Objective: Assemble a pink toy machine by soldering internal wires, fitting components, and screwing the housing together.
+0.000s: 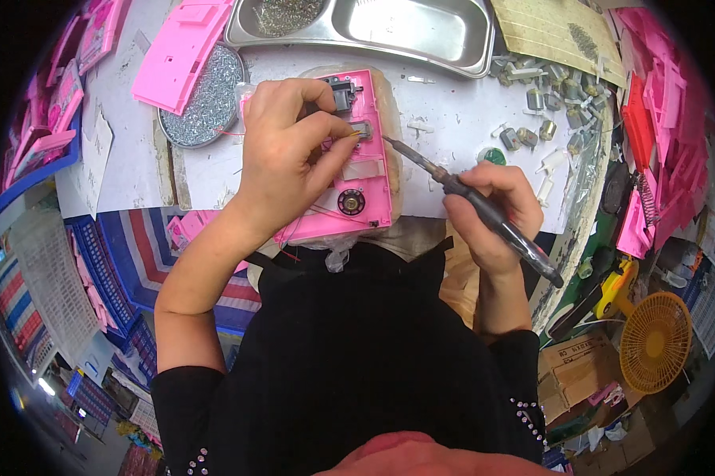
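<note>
Pink plastic housing (349, 159) is seen at upper centre of the frame, long axis running top to bottom, pinned under the left hand (290, 147). A soldering iron (472, 202) is gripped by the right hand (492, 214), tip aimed up-left, just beside the housing's right edge.

The toy panel (349, 159) lies on the desk (452, 119); a metal tray (421, 32) sits behind it, small motors (548, 119) to its right.

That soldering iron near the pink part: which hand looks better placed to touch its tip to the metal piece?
Probably the right hand: it holds the soldering iron, tip aimed at the pink part. The left hand pins that part down.
</note>
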A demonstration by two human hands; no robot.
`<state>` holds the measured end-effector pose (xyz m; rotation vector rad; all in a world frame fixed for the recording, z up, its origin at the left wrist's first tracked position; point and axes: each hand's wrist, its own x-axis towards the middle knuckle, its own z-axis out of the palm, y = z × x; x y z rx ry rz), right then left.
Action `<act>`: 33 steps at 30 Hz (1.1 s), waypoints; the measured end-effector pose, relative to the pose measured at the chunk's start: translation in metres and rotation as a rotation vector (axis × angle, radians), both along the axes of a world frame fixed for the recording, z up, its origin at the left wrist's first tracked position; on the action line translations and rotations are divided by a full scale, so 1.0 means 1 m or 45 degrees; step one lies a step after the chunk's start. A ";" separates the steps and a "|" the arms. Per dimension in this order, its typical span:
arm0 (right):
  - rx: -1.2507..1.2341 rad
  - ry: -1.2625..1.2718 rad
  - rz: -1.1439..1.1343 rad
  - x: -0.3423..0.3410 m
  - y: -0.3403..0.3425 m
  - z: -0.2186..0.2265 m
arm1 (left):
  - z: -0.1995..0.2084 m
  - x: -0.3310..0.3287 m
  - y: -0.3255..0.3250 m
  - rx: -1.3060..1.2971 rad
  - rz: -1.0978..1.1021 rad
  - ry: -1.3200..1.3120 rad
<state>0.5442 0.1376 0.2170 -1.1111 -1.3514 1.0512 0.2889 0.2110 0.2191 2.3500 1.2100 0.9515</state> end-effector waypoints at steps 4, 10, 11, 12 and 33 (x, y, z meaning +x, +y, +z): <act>-0.022 -0.053 0.029 -0.003 0.002 -0.004 | 0.001 0.000 0.000 -0.033 0.009 0.041; -0.037 -0.029 0.023 -0.006 0.003 -0.006 | 0.000 -0.001 -0.001 -0.028 0.021 0.092; -0.041 -0.044 0.027 -0.006 0.003 -0.006 | 0.000 0.000 -0.001 -0.026 0.022 0.094; -0.043 -0.060 0.030 -0.006 0.003 -0.007 | 0.000 0.000 -0.001 -0.024 0.022 0.095; -0.102 -0.101 -0.020 -0.008 0.003 -0.003 | 0.002 -0.001 -0.001 -0.031 0.017 0.083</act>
